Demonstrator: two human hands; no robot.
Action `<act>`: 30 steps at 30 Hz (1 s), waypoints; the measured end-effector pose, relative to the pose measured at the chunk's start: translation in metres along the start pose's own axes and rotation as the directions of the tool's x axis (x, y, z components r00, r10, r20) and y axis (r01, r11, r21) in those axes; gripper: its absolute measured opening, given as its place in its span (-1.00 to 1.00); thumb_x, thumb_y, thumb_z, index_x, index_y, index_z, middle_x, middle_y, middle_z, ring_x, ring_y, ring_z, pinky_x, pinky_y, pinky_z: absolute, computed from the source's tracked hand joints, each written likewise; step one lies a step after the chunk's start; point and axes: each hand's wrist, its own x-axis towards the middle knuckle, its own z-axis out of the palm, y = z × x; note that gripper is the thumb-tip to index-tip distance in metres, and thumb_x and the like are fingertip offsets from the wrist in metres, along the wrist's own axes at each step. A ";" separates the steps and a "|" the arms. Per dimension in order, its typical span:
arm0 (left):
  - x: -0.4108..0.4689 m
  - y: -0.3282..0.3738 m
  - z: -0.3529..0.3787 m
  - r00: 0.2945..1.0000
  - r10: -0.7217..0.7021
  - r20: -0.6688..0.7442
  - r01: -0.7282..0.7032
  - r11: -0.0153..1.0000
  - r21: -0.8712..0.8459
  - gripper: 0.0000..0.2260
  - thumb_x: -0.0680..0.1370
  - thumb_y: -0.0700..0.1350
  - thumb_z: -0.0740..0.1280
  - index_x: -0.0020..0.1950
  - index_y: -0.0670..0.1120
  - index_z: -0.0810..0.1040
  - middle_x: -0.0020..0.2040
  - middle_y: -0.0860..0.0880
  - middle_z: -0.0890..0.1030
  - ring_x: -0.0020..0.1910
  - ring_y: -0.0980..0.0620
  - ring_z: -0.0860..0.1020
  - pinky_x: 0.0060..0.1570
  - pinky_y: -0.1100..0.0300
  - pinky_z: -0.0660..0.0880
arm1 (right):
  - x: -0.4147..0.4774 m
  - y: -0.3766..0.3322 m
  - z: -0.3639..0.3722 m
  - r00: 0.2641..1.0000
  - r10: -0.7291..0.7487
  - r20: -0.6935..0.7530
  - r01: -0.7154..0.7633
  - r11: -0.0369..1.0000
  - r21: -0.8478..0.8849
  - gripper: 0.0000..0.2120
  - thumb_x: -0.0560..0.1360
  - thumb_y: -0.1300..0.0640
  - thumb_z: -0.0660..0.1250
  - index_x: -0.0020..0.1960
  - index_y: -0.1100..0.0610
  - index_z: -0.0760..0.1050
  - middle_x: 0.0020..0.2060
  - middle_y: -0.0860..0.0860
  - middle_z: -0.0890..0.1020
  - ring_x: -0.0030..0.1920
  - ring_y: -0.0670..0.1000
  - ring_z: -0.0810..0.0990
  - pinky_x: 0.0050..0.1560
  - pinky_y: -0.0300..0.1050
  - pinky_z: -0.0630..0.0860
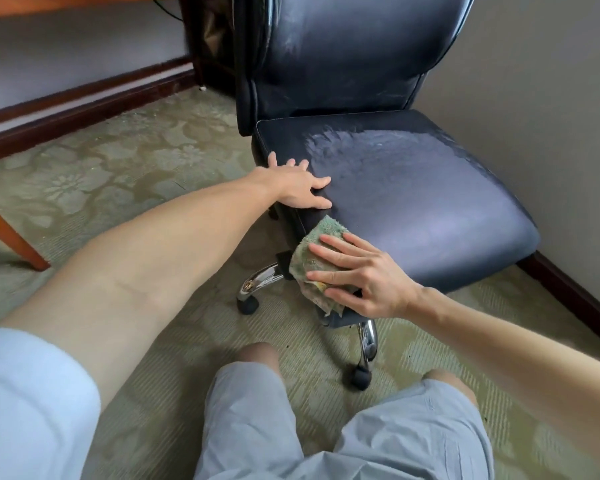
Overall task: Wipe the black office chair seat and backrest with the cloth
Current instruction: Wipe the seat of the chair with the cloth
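Observation:
The black office chair stands in front of me with its seat [413,202] and its backrest [347,53] both showing pale damp streaks. My left hand [297,185] lies flat with spread fingers on the seat's left edge. My right hand [357,271] presses a crumpled green cloth [317,244] against the seat's front left corner, fingers spread over it. Part of the cloth hangs down below the seat edge.
The chair's chrome legs [260,280] and black casters [359,377] rest on green patterned carpet. A grey wall [534,98] runs close along the chair's right side. A wooden desk leg [11,233] stands at the left. My knees in grey shorts are at the bottom.

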 end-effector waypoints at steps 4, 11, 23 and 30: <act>-0.001 0.003 0.011 1.000 0.026 -0.017 -0.027 0.999 -0.044 -0.31 0.47 0.51 -0.01 0.55 0.33 -0.08 0.61 -0.15 -0.14 0.56 -0.26 -0.18 0.44 -0.35 -0.20 | 0.002 0.009 -0.004 0.999 -0.029 0.035 0.030 0.999 -0.036 -0.67 0.58 -0.05 0.27 0.31 -0.05 0.53 0.44 0.03 0.38 0.50 0.10 0.25 0.42 0.21 0.25; 0.001 0.001 0.008 1.000 0.003 -0.008 -0.003 0.999 -0.042 -0.31 0.44 0.53 0.01 0.53 0.38 -0.06 0.61 -0.11 -0.10 0.57 -0.23 -0.16 0.40 -0.40 -0.18 | 0.018 0.006 0.001 0.992 0.096 -0.079 -0.097 0.995 -0.009 -0.70 0.58 -0.02 0.23 0.25 0.00 0.58 0.34 0.01 0.50 0.43 0.05 0.36 0.38 0.17 0.35; 0.001 0.004 0.003 1.000 -0.016 0.018 0.017 0.999 -0.042 -0.30 0.42 0.53 0.07 0.52 0.39 -0.02 0.61 -0.08 -0.06 0.57 -0.21 -0.10 0.38 -0.45 -0.16 | -0.009 0.002 -0.001 0.988 -0.152 -0.004 0.151 0.988 -0.043 -0.74 0.60 0.00 0.23 0.23 -0.03 0.60 0.34 -0.03 0.50 0.43 0.02 0.37 0.40 0.13 0.33; 0.001 0.000 0.000 1.000 -0.017 0.012 0.017 0.999 -0.035 -0.28 0.38 0.57 0.07 0.50 0.42 0.02 0.61 -0.05 -0.02 0.57 -0.19 -0.02 0.39 -0.44 -0.12 | -0.004 -0.014 0.010 0.995 -0.012 -0.099 0.009 1.000 -0.030 -0.75 0.59 0.03 0.26 0.18 0.03 0.63 0.31 0.01 0.53 0.42 0.09 0.39 0.40 0.17 0.31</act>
